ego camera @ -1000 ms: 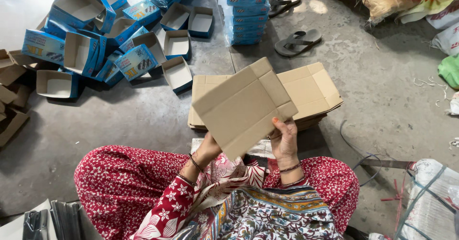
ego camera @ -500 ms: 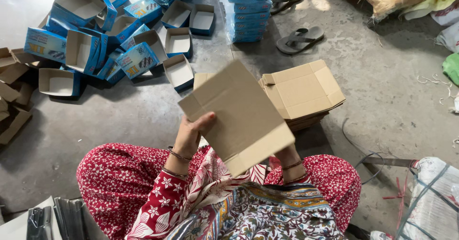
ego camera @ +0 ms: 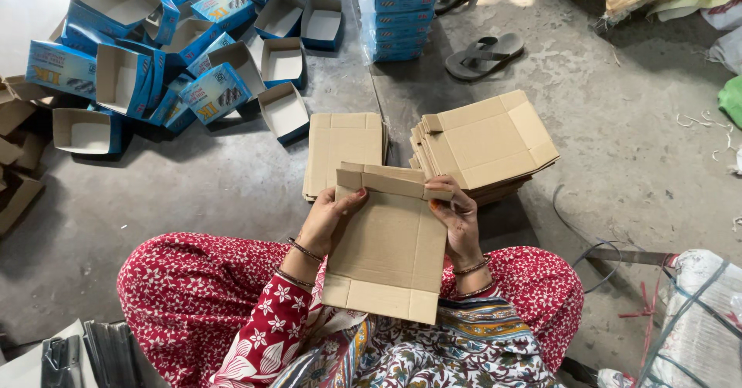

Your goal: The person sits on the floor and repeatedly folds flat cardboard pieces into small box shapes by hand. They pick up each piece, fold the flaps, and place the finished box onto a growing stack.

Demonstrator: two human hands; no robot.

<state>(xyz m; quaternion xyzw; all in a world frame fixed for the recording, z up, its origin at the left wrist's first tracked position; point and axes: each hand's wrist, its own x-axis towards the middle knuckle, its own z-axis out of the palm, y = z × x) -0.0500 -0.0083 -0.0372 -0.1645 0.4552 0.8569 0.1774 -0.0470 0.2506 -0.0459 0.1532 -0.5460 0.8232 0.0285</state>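
1. The person sits cross-legged on the concrete floor (ego camera: 232, 195) and holds a flat brown cardboard blank (ego camera: 386, 245) at the centre of the view, above the lap.
2. The left hand (ego camera: 328, 216) grips the blank's left edge near the top, with fingers curled over the face and thumb behind.
3. The right hand (ego camera: 457, 216) grips the right edge near the top; its fingers pinch the narrow top flap where it folds over.
4. The blank stands roughly upright to the camera, tilted slightly, with its lower flaps over the patterned cloth at 6 o'clock.
5. Just beyond the blank, at 12 o'clock, a small stack of flat blanks (ego camera: 344, 148) lies on the floor.
6. At 1 o'clock a taller, fanned stack of blanks (ego camera: 487, 144) sits just beside the first stack.
7. At 10 to 11 o'clock, open blue boxes (ego camera: 139, 71) lie heaped on the floor, well apart from the hands.
8. At 12 o'clock, farther off, stands a stack of closed blue boxes (ego camera: 398, 13); a pair of dark sandals (ego camera: 483, 52) lies at 1 o'clock.
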